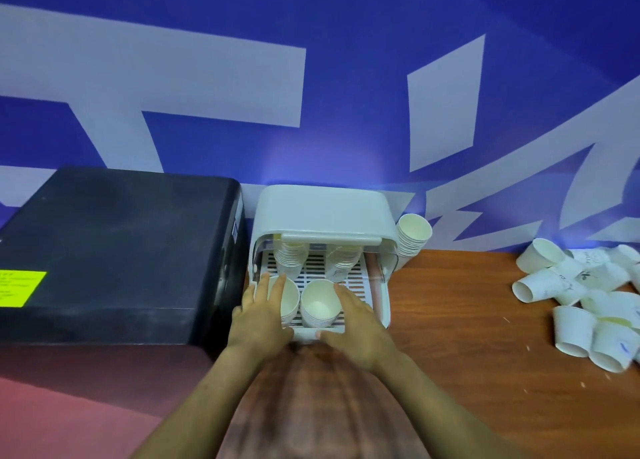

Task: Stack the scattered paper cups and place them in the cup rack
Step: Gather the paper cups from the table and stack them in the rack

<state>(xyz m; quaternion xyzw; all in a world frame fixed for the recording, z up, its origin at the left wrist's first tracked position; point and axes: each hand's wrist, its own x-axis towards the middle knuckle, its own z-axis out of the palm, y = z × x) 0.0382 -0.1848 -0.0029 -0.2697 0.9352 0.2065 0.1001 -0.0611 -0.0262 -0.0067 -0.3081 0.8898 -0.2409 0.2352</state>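
Note:
A white cup rack (322,213) with a raised lid stands on the wooden table against the blue wall. On its slatted tray (360,282) stand several stacks of white paper cups: two at the back (290,261) and two at the front (320,308). My left hand (261,315) lies with spread fingers over the front left stack (290,297). My right hand (356,323) rests beside the front right stack, thumb on the tray's front edge. Another stack (412,237) leans behind the rack's right side. Scattered loose cups (571,296) lie at the far right.
A large black box (114,251) with a yellow label (20,287) stands close against the rack's left side. The wooden table (467,320) stretches between the rack and the loose cups. The blue and white wall rises right behind everything.

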